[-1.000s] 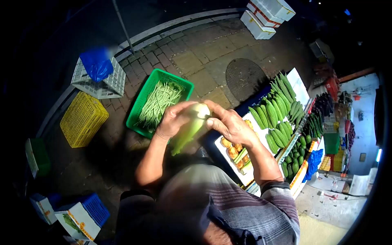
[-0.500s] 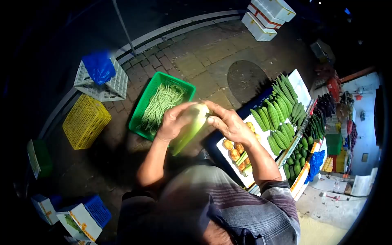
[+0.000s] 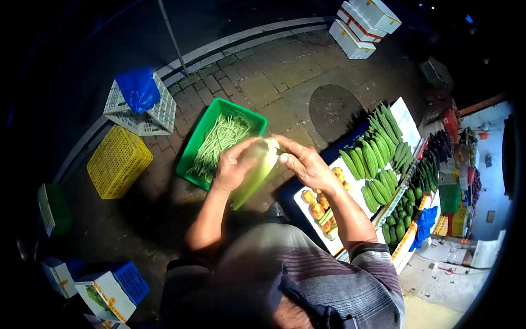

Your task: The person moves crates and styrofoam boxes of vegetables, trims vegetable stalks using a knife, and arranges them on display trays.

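Note:
In front of my torso, my left hand point(image 3: 234, 163) is closed around a long pale-green vegetable point(image 3: 256, 176), whitish at its upper end and leafy green lower down. The vegetable is blurred, so its exact kind does not show. My right hand point(image 3: 307, 163) pinches at that whitish end, thumb and forefinger closed on a small dark thing point(image 3: 280, 152), too small to name. Beyond my left hand, a green plastic basket point(image 3: 186, 147) on the ground holds long green beans point(image 3: 222, 140).
To the right, a stall bears ridged green gourds point(image 3: 370, 156), yellowish-brown vegetables point(image 3: 317, 210) on a white tray, and cucumbers point(image 3: 399, 219). A yellow crate point(image 3: 118, 163) and a white crate point(image 3: 156, 118) with a blue bag stand left. White foam boxes point(image 3: 359, 33) are stacked far off.
The surroundings have shifted slightly rightward and down in view. Both hands stay at the vegetable's upper end with almost the same grip.

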`<state>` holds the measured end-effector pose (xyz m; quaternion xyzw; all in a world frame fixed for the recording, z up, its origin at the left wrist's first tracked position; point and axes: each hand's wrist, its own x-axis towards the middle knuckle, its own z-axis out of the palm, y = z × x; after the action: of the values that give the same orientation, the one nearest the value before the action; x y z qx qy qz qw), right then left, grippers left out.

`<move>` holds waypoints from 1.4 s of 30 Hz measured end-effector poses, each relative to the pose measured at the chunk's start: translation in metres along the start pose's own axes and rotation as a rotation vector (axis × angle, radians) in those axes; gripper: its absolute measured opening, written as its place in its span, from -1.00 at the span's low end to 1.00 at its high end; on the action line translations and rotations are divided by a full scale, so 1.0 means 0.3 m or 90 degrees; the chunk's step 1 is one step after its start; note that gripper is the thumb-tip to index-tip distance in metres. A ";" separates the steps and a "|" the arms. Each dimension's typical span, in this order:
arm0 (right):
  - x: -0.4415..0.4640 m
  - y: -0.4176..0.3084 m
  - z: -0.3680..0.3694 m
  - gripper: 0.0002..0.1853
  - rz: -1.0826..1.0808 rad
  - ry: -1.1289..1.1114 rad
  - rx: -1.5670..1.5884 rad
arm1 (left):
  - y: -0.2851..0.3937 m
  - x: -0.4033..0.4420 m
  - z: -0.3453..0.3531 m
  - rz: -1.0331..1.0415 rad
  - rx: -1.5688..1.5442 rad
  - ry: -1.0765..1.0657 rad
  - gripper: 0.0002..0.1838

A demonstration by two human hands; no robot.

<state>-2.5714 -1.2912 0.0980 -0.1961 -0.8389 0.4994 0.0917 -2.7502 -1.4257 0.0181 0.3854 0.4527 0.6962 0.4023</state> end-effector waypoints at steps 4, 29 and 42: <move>0.003 0.002 -0.005 -0.49 0.045 -0.004 0.024 | -0.021 -0.014 0.009 0.011 -0.005 0.029 -0.42; 0.199 -0.002 0.152 -0.51 -0.024 -0.135 -0.030 | -0.064 -0.104 -0.262 -0.056 -0.055 0.067 -0.32; 0.209 0.056 0.165 -0.34 0.037 -0.085 0.026 | -0.153 -0.102 -0.324 -0.122 -0.280 0.055 -0.35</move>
<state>-2.6415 -1.2975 0.0568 -0.1849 -0.8268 0.5307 0.0245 -2.8166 -1.4725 -0.0588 0.2133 0.3416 0.7525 0.5211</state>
